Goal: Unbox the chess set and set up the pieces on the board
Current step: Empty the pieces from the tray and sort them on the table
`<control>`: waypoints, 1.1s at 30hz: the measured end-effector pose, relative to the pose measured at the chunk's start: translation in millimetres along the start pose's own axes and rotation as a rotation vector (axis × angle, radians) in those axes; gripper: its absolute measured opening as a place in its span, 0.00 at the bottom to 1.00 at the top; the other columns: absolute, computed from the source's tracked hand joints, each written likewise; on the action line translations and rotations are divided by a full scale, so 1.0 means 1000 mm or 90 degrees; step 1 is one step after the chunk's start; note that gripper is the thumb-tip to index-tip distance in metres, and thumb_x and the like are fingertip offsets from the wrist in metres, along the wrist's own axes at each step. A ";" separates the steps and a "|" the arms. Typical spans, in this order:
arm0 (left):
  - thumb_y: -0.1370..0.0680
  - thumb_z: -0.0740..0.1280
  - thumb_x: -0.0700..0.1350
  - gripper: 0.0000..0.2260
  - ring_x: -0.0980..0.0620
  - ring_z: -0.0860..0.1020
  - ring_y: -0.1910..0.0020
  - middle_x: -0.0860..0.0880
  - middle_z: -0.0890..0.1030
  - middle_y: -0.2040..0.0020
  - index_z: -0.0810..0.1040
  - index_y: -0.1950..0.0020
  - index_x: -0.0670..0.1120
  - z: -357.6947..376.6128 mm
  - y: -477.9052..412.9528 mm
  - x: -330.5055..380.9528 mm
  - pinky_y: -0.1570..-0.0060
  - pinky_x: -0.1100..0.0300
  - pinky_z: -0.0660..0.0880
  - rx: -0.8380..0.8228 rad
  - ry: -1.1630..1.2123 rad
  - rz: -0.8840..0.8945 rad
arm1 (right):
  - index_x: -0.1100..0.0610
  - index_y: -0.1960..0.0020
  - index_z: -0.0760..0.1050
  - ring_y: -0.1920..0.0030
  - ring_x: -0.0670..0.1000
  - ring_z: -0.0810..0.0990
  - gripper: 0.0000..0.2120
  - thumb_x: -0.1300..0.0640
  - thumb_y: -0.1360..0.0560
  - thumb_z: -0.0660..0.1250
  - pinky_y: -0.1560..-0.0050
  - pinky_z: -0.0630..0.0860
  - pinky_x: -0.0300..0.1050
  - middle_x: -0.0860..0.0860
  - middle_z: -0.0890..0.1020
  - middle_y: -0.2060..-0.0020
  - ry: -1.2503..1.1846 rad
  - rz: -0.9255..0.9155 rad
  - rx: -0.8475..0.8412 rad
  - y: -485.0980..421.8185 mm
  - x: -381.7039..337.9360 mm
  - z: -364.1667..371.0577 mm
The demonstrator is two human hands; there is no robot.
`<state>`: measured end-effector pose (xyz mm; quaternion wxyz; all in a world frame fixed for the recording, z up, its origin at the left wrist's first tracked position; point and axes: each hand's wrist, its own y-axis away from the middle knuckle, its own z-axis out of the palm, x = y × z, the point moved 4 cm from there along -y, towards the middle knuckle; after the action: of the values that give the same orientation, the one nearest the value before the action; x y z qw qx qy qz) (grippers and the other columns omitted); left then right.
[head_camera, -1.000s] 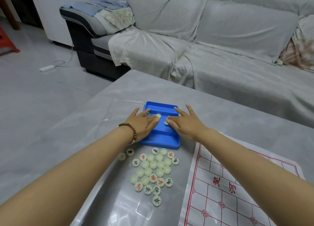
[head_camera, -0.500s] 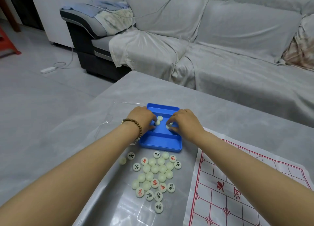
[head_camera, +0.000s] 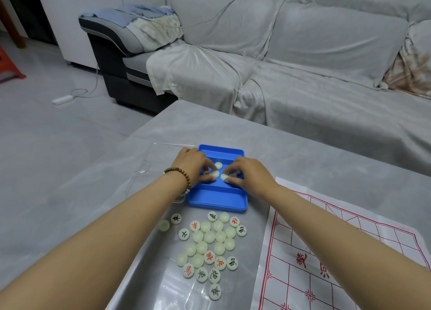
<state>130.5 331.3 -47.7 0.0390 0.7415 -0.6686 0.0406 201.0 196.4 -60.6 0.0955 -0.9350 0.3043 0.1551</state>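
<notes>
A blue plastic box (head_camera: pixel 217 199) lies open on the grey table. Both hands reach into it. My left hand (head_camera: pixel 192 164), with a bead bracelet at the wrist, curls its fingers round pale round chess pieces (head_camera: pixel 214 174) inside the box. My right hand (head_camera: pixel 250 173) pinches another pale piece (head_camera: pixel 224 176) beside them. One more piece (head_camera: pixel 218 165) lies loose in the box. A heap of pale discs (head_camera: pixel 210 238), some with red or black characters, lies on the table in front of the box. The paper chess board (head_camera: pixel 326 251) with red lines is spread out at the right.
A clear plastic lid (head_camera: pixel 149 169) lies left of the box, partly under my left forearm. A grey covered sofa (head_camera: pixel 279 64) stands behind the table. A white power strip (head_camera: pixel 61 99) with its cable lies on the floor to the left.
Both hands went from lying flat over the box to curling their fingers round pieces inside it. The view has shifted slightly.
</notes>
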 end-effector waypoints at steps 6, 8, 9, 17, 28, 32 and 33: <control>0.28 0.67 0.59 0.14 0.56 0.68 0.55 0.57 0.78 0.59 0.79 0.44 0.57 0.006 -0.003 -0.008 0.50 0.61 0.61 0.040 0.113 0.003 | 0.53 0.48 0.82 0.60 0.47 0.72 0.11 0.51 0.28 0.71 0.59 0.67 0.38 0.49 0.76 0.61 -0.078 0.005 0.039 0.003 0.006 0.003; 0.28 0.67 0.59 0.14 0.55 0.69 0.55 0.56 0.79 0.58 0.79 0.45 0.56 0.006 -0.001 -0.008 0.50 0.60 0.62 0.058 0.119 0.000 | 0.53 0.48 0.82 0.60 0.48 0.73 0.10 0.51 0.28 0.71 0.58 0.67 0.39 0.50 0.77 0.61 -0.075 0.003 0.044 0.003 0.005 0.002; 0.28 0.67 0.59 0.14 0.55 0.70 0.54 0.55 0.79 0.58 0.80 0.45 0.56 0.004 0.001 -0.008 0.51 0.60 0.63 0.080 0.128 -0.006 | 0.53 0.48 0.82 0.60 0.48 0.73 0.10 0.51 0.28 0.71 0.58 0.67 0.40 0.50 0.78 0.61 -0.075 0.003 0.056 0.004 0.004 0.001; 0.32 0.68 0.62 0.15 0.54 0.71 0.59 0.57 0.76 0.63 0.82 0.52 0.55 -0.021 0.079 -0.022 0.56 0.58 0.64 0.236 0.252 -0.001 | 0.49 0.50 0.82 0.58 0.43 0.76 0.10 0.49 0.30 0.72 0.52 0.73 0.39 0.42 0.79 0.61 -0.254 0.007 0.114 0.060 -0.042 -0.023; 0.35 0.60 0.69 0.17 0.55 0.73 0.58 0.59 0.77 0.62 0.80 0.56 0.63 0.027 0.210 -0.057 0.52 0.54 0.70 0.167 0.299 -0.141 | 0.48 0.50 0.82 0.54 0.49 0.74 0.10 0.48 0.30 0.71 0.49 0.64 0.45 0.47 0.80 0.59 -0.154 -0.053 0.052 0.103 -0.153 0.054; 0.37 0.61 0.69 0.20 0.56 0.72 0.55 0.62 0.77 0.59 0.79 0.50 0.63 0.027 0.201 -0.051 0.49 0.57 0.70 0.156 0.351 -0.117 | 0.46 0.49 0.81 0.56 0.45 0.73 0.12 0.47 0.31 0.73 0.50 0.64 0.42 0.41 0.77 0.60 -0.184 -0.033 0.057 0.103 -0.146 0.051; 0.36 0.62 0.68 0.20 0.56 0.73 0.54 0.62 0.77 0.58 0.78 0.49 0.63 0.024 0.197 -0.053 0.49 0.58 0.70 0.158 0.369 -0.115 | 0.46 0.48 0.80 0.55 0.43 0.73 0.12 0.48 0.31 0.73 0.49 0.65 0.40 0.40 0.77 0.58 -0.197 -0.032 0.061 0.101 -0.141 0.044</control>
<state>-70.4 360.6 -76.3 0.1407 0.7546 -0.5509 0.3276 21.9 203.7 -61.4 0.1891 -0.9018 0.2696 0.2799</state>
